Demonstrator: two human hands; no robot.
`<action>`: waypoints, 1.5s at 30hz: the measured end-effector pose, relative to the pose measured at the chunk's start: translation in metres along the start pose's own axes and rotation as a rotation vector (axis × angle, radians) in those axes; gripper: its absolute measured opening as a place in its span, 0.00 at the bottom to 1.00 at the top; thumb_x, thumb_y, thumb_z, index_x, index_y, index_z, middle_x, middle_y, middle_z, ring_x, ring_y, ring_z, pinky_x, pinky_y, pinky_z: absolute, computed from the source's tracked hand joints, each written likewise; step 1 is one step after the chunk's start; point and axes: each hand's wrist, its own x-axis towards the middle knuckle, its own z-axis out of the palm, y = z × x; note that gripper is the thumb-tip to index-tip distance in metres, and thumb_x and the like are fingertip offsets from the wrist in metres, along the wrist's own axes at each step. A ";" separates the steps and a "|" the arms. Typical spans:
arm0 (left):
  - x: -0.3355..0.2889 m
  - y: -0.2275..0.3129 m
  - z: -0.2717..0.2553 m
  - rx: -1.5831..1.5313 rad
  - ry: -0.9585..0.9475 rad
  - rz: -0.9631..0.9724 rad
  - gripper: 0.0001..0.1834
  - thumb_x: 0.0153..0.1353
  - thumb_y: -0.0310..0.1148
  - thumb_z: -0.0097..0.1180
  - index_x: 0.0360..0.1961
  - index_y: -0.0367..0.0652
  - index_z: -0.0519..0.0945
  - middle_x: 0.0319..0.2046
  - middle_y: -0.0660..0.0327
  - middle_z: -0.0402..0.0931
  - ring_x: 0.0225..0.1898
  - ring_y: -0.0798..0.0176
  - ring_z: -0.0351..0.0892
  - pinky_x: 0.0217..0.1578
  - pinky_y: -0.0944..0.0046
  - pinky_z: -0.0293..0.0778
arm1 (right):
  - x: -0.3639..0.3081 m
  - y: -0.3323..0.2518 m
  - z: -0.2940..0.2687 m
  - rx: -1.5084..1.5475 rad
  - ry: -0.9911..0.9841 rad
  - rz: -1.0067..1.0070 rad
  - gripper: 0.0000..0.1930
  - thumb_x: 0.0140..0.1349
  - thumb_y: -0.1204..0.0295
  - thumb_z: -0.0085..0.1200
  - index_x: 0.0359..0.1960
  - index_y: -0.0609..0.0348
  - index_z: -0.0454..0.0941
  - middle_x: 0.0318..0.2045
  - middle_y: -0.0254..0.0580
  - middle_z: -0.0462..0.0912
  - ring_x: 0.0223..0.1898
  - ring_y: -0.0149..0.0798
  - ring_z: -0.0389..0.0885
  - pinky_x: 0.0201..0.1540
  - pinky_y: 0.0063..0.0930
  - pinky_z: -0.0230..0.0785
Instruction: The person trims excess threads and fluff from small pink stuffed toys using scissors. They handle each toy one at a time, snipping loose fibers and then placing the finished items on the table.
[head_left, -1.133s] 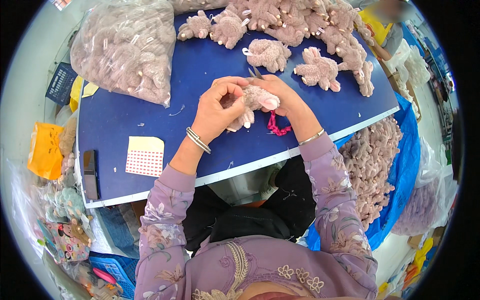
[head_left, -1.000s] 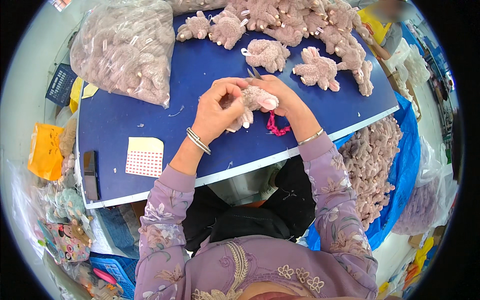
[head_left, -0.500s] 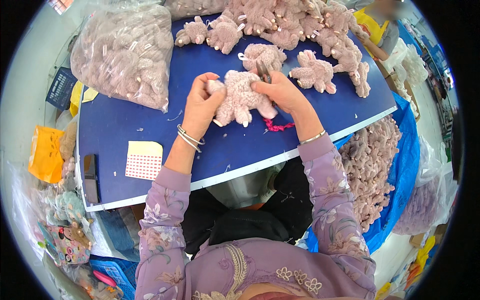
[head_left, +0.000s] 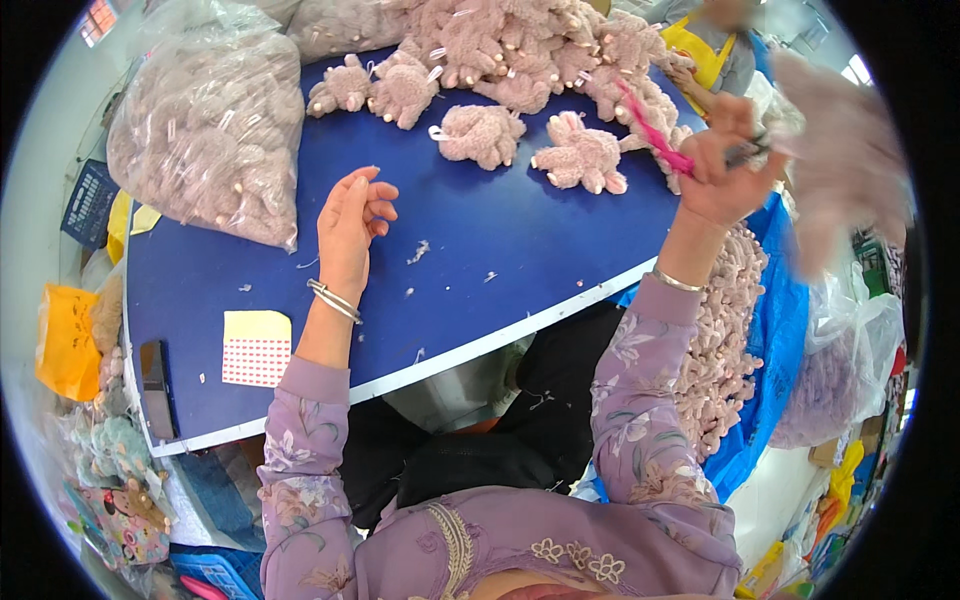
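Note:
My left hand [head_left: 348,225] hovers over the blue table, its fingers loosely curled and apart, holding nothing. Raised at the right, my right hand [head_left: 725,170] is closed around dark-bladed snips [head_left: 748,152], partly hidden by the fingers. A braided pink cord [head_left: 655,132] trails from that hand. Just past it, a pinkish plush toy [head_left: 845,165] is smeared by motion; I cannot tell whether the fingers still touch it. Two plush animals, one lying face down [head_left: 480,136] and one with its ears showing [head_left: 580,155], rest on the table between my hands.
A heap of plush toys [head_left: 520,50] covers the table's far side, with a clear bag of them [head_left: 205,140] at left. A sticker sheet [head_left: 257,350] and a phone [head_left: 157,390] lie near the left edge. A blue sack [head_left: 770,340] of plush stands right; a co-worker [head_left: 705,55] is beyond.
The plush toy has gone from between both hands to the far right, blurred. My right hand swung right and up with the snips and pink cord; my left hand let go of the toy.

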 end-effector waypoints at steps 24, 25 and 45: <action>-0.014 -0.009 0.012 0.278 -0.305 -0.039 0.18 0.54 0.30 0.63 0.46 0.38 0.78 0.40 0.64 0.79 0.40 0.73 0.77 0.42 0.68 0.74 | -0.012 0.152 0.059 -0.880 -0.010 0.841 0.12 0.61 0.68 0.55 0.43 0.62 0.76 0.34 0.35 0.79 0.34 0.24 0.74 0.36 0.19 0.69; -0.014 -0.010 0.011 0.260 -0.321 -0.031 0.18 0.54 0.29 0.63 0.47 0.38 0.77 0.40 0.64 0.79 0.41 0.73 0.76 0.43 0.69 0.74 | -0.012 0.155 0.057 -0.732 0.158 0.790 0.11 0.65 0.67 0.50 0.43 0.60 0.78 0.29 0.28 0.77 0.18 0.15 0.62 0.19 0.12 0.55; -0.021 -0.006 0.019 0.403 -0.473 -0.195 0.09 0.59 0.33 0.56 0.30 0.36 0.78 0.19 0.67 0.75 0.18 0.76 0.71 0.18 0.73 0.67 | -0.014 0.149 0.031 -1.249 0.299 0.350 0.13 0.59 0.64 0.61 0.27 0.62 0.76 0.19 0.22 0.69 0.22 0.18 0.62 0.23 0.18 0.53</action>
